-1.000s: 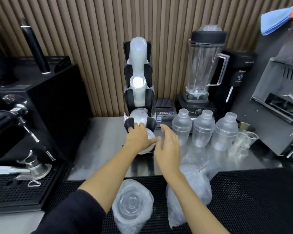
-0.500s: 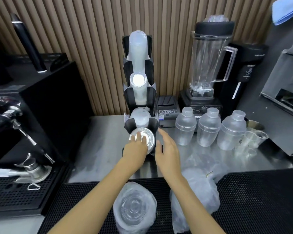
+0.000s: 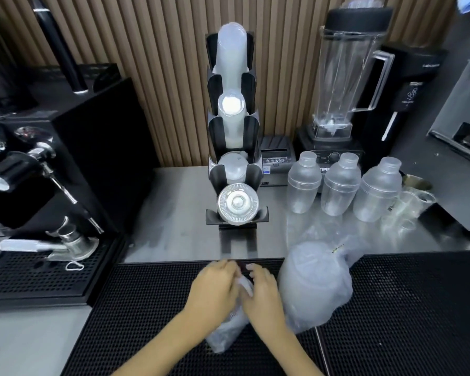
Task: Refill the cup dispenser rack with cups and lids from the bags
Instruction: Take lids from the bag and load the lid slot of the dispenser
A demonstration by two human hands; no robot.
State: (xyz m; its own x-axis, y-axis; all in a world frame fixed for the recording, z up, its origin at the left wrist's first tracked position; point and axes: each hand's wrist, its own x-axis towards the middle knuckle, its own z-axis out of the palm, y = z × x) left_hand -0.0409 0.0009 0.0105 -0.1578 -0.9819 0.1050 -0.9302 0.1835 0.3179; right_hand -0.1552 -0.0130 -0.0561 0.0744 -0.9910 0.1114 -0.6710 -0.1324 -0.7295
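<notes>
Both hands meet on the near black mat: the left hand [image 3: 215, 291] and right hand [image 3: 263, 297] each grip the crumpled plastic bag [image 3: 228, 332] between them, fingers closed on its top. Just right lies a fuller bag of lids [image 3: 315, 283]. Farther back on the steel counter [image 3: 174, 213] stands the cup dispenser rack [image 3: 235, 131], a clear lid stack [image 3: 238, 204] in its lowest slot, cups above.

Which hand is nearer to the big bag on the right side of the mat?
The right hand. It lies just left of the big bag, nearly touching it. The left hand is farther left, beyond the right hand.
</notes>
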